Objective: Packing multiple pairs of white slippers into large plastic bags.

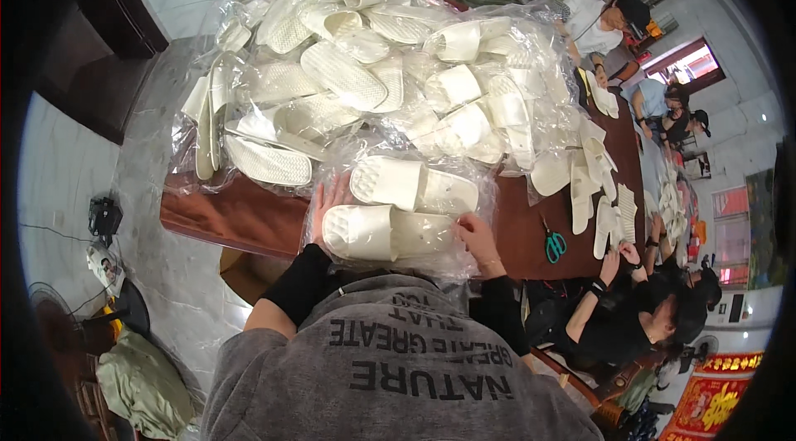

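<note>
Two white slippers, the farther slipper (414, 184) and the nearer slipper (390, 232), lie side by side at the table's near edge. Their toes point left, and a clear plastic bag (489, 184) surrounds them. My left hand (328, 207) rests at the toe end against the plastic, its fingers stretched out and partly behind the film. At the heel end of the nearer slipper, my right hand (478, 240) has its fingers curled together on the bag's film. Just beyond the pair begins a large heap of bagged white slippers (344, 76).
Teal-handled scissors (554, 247) lie right of my right hand on the brown tabletop (228, 213). Loose white slippers (580, 184) are farther right, where a co-worker in black (638, 317) handles some. A cardboard box (249, 273) stands below the table's left side.
</note>
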The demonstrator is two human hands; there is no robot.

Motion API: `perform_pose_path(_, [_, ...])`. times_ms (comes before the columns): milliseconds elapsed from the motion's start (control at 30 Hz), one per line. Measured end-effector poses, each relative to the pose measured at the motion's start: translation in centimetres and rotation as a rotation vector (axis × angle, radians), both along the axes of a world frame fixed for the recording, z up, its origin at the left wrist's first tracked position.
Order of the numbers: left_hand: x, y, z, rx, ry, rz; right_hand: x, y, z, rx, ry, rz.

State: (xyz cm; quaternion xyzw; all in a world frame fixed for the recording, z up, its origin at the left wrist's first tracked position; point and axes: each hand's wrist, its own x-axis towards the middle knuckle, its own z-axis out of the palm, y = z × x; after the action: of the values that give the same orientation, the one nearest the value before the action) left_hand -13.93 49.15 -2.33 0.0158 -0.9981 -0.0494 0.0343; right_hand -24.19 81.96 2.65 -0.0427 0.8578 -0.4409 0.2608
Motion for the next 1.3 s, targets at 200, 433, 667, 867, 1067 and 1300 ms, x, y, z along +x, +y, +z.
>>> perform_pose_path(200, [0.1,-0.5,-0.9,0.153,0.091,0.012,0.2,2.2,-0.2,-0.286,-0.054,-0.297])
perform_pose_path(433, [0.1,0.0,-0.4,0.203,0.123,-0.001,-0.6,-0.4,-4.1,-0.193,0.279,-0.512])
perform_pose_path(667, [0.2,-0.8,-2.3,0.15,0.11,0.003,-1.4,-2.3,-5.9,-0.353,0.09,-0.335])
perform_pose_path(867, [0.1,-4.7,-1.0,0.653,0.138,-0.27,-1.1,-2.3,-5.9,0.137,0.096,-0.364])
perform_pose_path(1067, [2.0,-4.3,6.8,0.957,0.386,0.3,0.2,-2.7,-7.4,-0.077,0.239,-0.455])
perform_pose_path(1300, [-0.1,-0.4,0.8,0.36,0.261,0.03,-0.1,-3.0,-2.3,0.027,0.271,-0.4])
